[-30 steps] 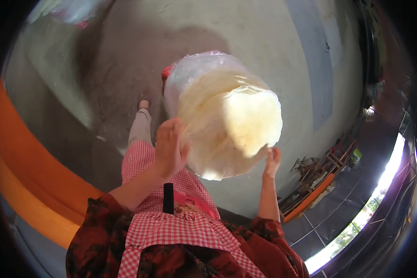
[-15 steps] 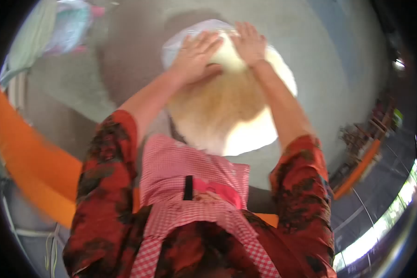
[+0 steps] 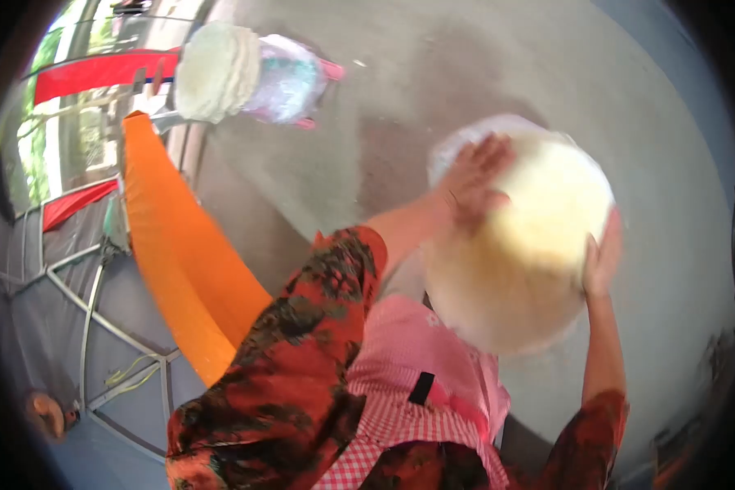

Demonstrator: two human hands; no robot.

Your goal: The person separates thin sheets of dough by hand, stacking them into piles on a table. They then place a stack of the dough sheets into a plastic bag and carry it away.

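A pale, round, flat stack (image 3: 531, 269) of thin sheets lies on the grey surface, with clear plastic showing along its upper left edge. My left hand (image 3: 478, 180) rests on its upper left part, fingers spread and somewhat blurred. Against the right edge of the stack is my right hand (image 3: 603, 255), its fingers stretched upward and the thumb apart. Neither hand is closed round anything. Bright light falls on the upper part of the stack, and shadow covers the lower part.
Another stack of pale round sheets (image 3: 212, 73) stands at the upper left beside a clear plastic bundle (image 3: 286, 82) with pink ends. Orange cloth (image 3: 180, 245) runs along the left edge of the grey surface (image 3: 302, 163). Metal frames (image 3: 114, 327) stand beyond it.
The view has swung left, so the stack appears farther right. My right hand has moved from the stack's top down to its right edge. My left hand remains at the upper left.
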